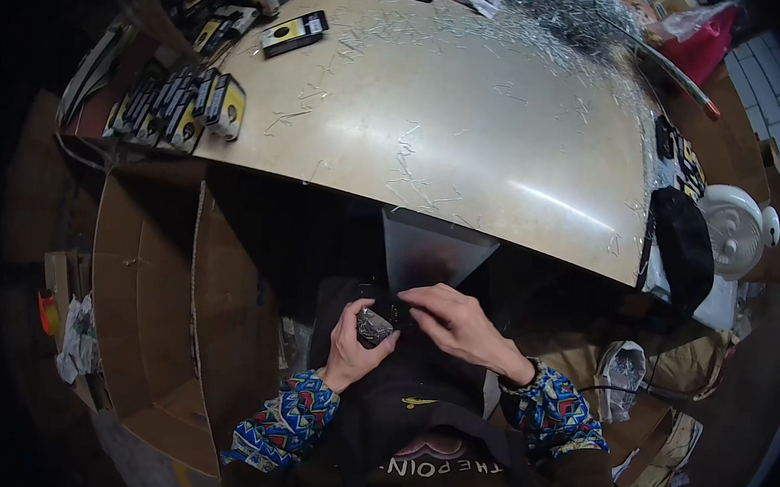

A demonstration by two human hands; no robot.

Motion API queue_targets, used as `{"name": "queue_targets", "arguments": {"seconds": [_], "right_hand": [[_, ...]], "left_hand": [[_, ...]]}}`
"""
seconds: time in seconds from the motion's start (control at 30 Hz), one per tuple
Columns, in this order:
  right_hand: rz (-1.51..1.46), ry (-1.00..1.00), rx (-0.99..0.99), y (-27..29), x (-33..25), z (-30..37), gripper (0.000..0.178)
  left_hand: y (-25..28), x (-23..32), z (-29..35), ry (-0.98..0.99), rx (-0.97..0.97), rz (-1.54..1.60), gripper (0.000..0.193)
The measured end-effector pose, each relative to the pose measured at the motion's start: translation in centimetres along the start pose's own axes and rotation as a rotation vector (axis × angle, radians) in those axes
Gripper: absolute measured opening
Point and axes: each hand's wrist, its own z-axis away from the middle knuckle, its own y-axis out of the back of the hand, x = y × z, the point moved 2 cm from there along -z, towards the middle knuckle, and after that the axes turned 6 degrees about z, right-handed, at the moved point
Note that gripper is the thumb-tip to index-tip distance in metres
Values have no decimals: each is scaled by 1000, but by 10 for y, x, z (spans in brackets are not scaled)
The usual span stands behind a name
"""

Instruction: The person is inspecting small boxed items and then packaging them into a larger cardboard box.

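Observation:
My left hand is closed around a small dark packet with a shiny, crinkled, see-through face, in front of my lap. Just to its right, my right hand hovers with its fingers bent and reaching left. A gap shows between its thumb and forefinger, and I see nothing held there. Small glinting bits lie between the two hands, too small to name. A translucent grey sheet or tray slopes down from the table's front edge, beyond my hands.
The pale table carries scattered thin bent wire pieces, with a heap at the back right. Black and yellow small boxes stand at its left. An open cardboard box is at left, a white fan at right.

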Motion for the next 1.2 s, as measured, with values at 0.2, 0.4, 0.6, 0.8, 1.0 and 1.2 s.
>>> {"name": "queue_targets", "arguments": {"seconds": [0.2,0.4,0.6,0.8,1.0,1.2], "right_hand": [[28,-70,96,7,-9,-17,19],[422,-16,131,16,-14,-36,17],[115,-66,98,49,-18,-46,14],[327,-91,270,71,-11,-49,15],[281,-95,267,84,-11,-55,15],[-59,-153,210,73,-21,-52,19]], "left_hand": [[11,31,-30,-208,153,66,68],[8,63,-49,-547,53,-190,77],[8,67,-58,-459,36,-196,92],[6,85,-68,-532,90,-164,92],[8,96,-73,-488,54,-133,95],[6,101,-84,-395,64,-45,80]]}}
